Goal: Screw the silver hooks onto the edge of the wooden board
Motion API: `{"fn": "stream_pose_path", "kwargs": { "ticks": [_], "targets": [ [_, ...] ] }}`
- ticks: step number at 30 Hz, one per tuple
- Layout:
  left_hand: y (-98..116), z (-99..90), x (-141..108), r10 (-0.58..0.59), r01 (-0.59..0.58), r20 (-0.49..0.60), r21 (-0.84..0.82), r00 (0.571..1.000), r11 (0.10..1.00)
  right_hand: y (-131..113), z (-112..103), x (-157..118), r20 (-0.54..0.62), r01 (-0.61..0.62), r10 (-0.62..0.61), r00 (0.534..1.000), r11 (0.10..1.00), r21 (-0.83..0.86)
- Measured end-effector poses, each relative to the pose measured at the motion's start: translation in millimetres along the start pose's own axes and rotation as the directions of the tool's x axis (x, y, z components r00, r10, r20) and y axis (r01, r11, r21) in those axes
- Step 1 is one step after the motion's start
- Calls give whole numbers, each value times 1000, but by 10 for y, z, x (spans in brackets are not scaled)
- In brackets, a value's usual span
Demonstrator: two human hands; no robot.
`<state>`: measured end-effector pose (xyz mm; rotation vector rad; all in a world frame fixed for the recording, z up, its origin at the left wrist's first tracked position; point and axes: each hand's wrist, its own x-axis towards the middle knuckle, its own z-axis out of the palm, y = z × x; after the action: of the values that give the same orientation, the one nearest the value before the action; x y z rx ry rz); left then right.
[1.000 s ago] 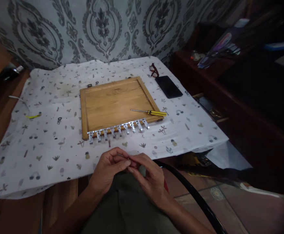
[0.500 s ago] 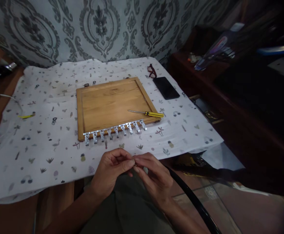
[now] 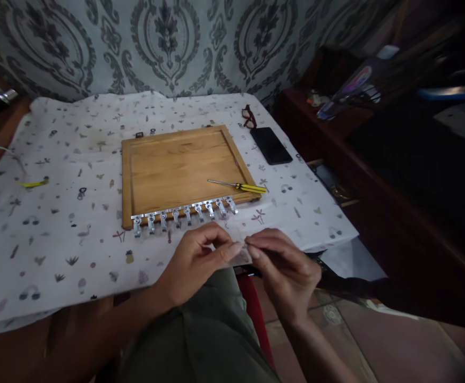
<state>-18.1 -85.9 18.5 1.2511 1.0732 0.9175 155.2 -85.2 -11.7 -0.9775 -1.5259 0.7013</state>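
Observation:
My left hand [image 3: 202, 258] is at the table's front edge, thumb and fingers pinched on a small clear plastic bag [image 3: 241, 257]. Close beside it on the right, my right hand [image 3: 286, 266] has its fingertips closed at the bag's upper edge; whatever small thing they may hold is hidden. Beyond my hands lies a framed wooden panel [image 3: 180, 165]. A row of silver metal hooks [image 3: 187, 211] runs along its near edge. The yellow and black screwdriver [image 3: 250, 188] rests across the panel's near right corner.
A black phone [image 3: 271, 145] and dark red glasses [image 3: 248, 116] lie right of the panel on the patterned white cloth [image 3: 60, 213]. A yellow-tipped item [image 3: 35, 183] lies far left. A clear bottle [image 3: 355, 85] stands on the dark furniture at the right.
Both hands have moved right, my right hand farther, and their fingertips have come apart a little. The clear bag now shows between them. The view has shifted slightly.

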Motion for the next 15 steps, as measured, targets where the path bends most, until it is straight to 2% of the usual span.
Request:
{"fn": "stream_pose_path", "kwargs": {
  "ticks": [1,2,3,5,6,7,8,10,15],
  "targets": [
    [25,-35,35,103,-99,-8,190,995,977,28,-33,54,-28,-34,34,999,999,30],
    [44,-66,77,206,-191,5,395,979,899,64,-64,114,-52,-68,72,996,996,65],
    [56,-90,126,292,-251,26,585,956,771,106,-90,180,-89,-103,110,990,991,87],
    [60,-113,242,367,-263,89,849,926,458,204,-126,323,-122,-124,137,983,987,107],
    [55,-112,307,367,-237,107,914,924,330,257,-134,397,-121,-121,131,984,989,90],
    [47,-106,372,353,-211,118,948,928,239,312,-136,469,-117,-122,129,985,990,65],
    [39,-96,436,336,-192,121,964,934,185,366,-133,537,-99,-131,135,986,990,44],
    [25,-75,551,302,-172,124,975,945,139,472,-118,653,-23,-139,139,990,990,2],
    [5,-51,715,215,-156,125,979,969,134,678,-94,822,146,-68,84,986,991,-111]
  ]
}}
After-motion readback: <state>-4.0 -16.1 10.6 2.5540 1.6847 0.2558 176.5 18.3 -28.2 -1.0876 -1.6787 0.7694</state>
